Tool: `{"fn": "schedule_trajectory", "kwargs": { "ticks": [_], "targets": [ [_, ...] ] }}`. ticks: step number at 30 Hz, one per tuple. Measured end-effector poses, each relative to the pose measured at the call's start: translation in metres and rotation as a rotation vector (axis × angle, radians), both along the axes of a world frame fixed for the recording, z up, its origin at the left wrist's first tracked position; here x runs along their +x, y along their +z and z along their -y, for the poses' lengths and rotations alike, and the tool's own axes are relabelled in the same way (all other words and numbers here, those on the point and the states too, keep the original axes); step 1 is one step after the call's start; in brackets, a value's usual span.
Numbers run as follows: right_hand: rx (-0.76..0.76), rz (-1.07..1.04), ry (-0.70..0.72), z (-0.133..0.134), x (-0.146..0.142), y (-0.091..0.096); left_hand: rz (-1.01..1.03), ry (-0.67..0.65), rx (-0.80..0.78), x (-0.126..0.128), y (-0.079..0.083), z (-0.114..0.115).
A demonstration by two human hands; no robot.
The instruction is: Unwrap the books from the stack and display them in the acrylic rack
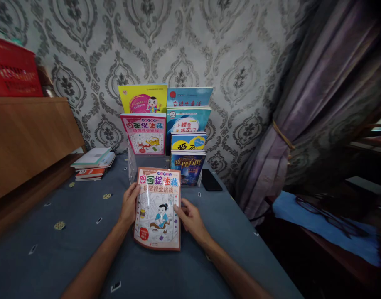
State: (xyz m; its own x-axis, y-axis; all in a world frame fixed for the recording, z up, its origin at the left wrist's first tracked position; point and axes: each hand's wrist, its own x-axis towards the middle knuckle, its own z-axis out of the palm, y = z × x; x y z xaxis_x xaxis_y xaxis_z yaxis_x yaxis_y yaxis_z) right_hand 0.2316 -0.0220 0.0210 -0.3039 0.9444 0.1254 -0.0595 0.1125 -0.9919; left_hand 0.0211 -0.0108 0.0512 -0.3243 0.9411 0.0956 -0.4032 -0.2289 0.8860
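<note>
Both of my hands grip a brown-bordered picture book (159, 211), its front cover facing me with a seated figure in blue on it. My left hand (129, 203) is closed on the book's left edge. On the right edge my right hand (190, 218) clasps it, thumb on the cover. Just behind it stands a clear tiered rack (132, 162). In the rack's left column are a pink picture book (145, 135) and, behind that, a yellow book (143, 97). The right column holds a dark blue book (188, 168) in front, then several others stepped up behind it.
A black phone (212, 180) lies right of the rack on the dark cloth-covered table (78, 249). Stacked books (92, 164) lie at the left, near a wooden cabinet (28, 137) with a red basket (15, 70). A curtain (290, 108) hangs at right, by glasses (321, 211) on blue cloth.
</note>
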Motion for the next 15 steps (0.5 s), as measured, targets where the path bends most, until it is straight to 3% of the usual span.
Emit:
{"fn": "schedule_trajectory", "kwargs": {
  "ticks": [8,15],
  "targets": [
    [0.062,-0.031,-0.030,-0.001,0.001,0.008,-0.141,-0.122,0.081,0.003,0.008,0.011],
    [0.257,0.028,-0.085,-0.004,0.001,0.023,-0.327,-0.078,0.169,-0.007,0.021,0.006]
  ]
}}
